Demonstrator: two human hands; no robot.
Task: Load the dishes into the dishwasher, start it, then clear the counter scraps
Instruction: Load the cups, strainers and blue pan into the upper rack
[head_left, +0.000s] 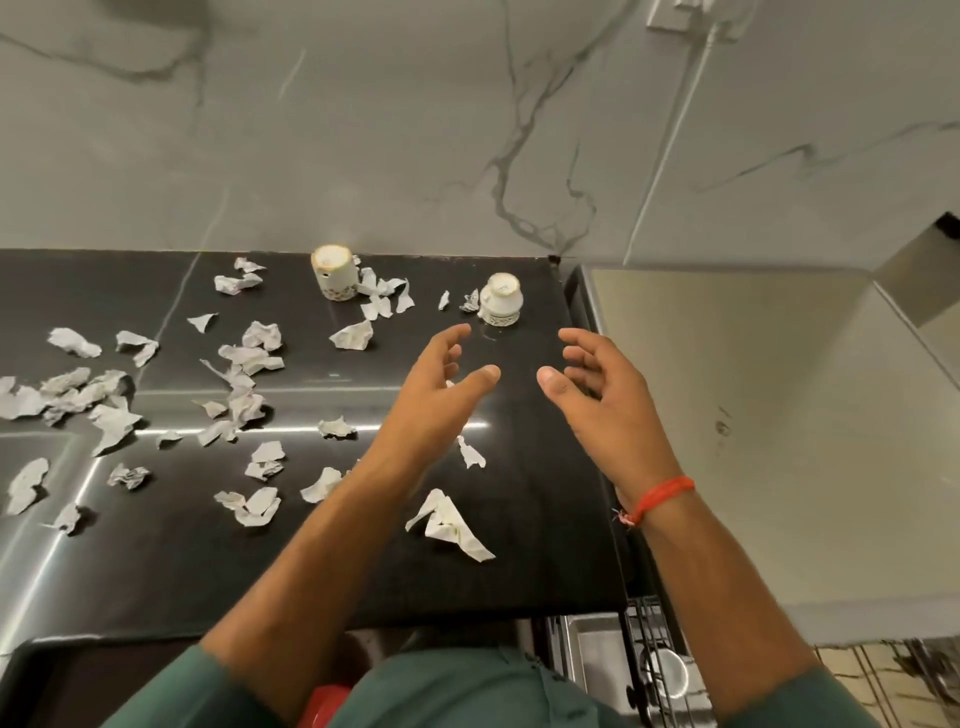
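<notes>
Over the black counter (519, 519), the left hand (441, 384) and right hand (597, 395) are held spread wide, fingers loose, nothing gripped by either. A red thread bracelet (660, 498) is worn on the right wrist. Two upside-down cups are parked up top: one cup (500, 299) at about 12 o'clock from the hands, a taller cup (334, 271) at 11. Torn paper scraps (244, 364) are scattered everywhere from 9 to 7 o'clock. A dishwasher rack (654, 670) is glimpsed at 5 o'clock.
</notes>
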